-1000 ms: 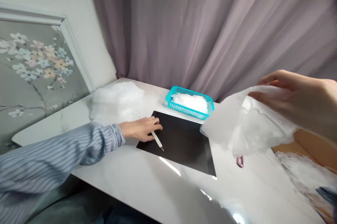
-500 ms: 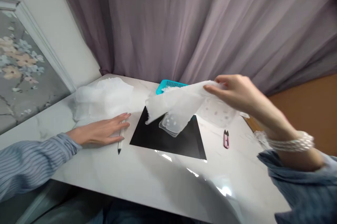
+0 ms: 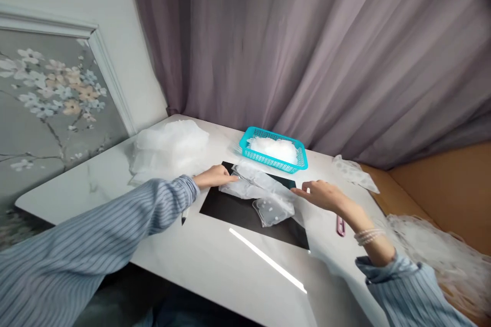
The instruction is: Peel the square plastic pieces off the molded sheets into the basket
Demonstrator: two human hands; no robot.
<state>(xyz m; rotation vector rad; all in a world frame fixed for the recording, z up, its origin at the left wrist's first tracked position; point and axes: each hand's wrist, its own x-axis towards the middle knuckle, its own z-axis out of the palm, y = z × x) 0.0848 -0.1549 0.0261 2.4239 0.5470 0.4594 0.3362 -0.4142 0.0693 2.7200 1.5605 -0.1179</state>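
A sheer white dotted fabric piece (image 3: 273, 209) lies rumpled and partly folded across a black board (image 3: 226, 208) on the white table. My left hand (image 3: 215, 177) is closed on the fabric's upper left part, thumb and fingers pinched together. At the fabric's right edge, my right hand (image 3: 321, 195) has its thumb and index finger pinched, with thin see-through cloth by the fingertips. Beside the board, under my left forearm, part of a white pen with a dark tip (image 3: 184, 217) shows. Pink thread snips (image 3: 340, 226) lie below my right hand, partly covered by it.
Behind the board stands a turquoise basket (image 3: 303, 161) with white fabric pieces (image 3: 274, 149) in it. A stack of sheer white fabric (image 3: 169, 148) is at the left. A dotted scrap (image 3: 356, 174) lies at the right back, and a heap of stringy offcuts (image 3: 441, 255) is at the right.
The raised fabric has come down onto the board. My left hand has moved from the pen to the fabric, and my right hand is lower. The view has shifted, showing the basket fully.
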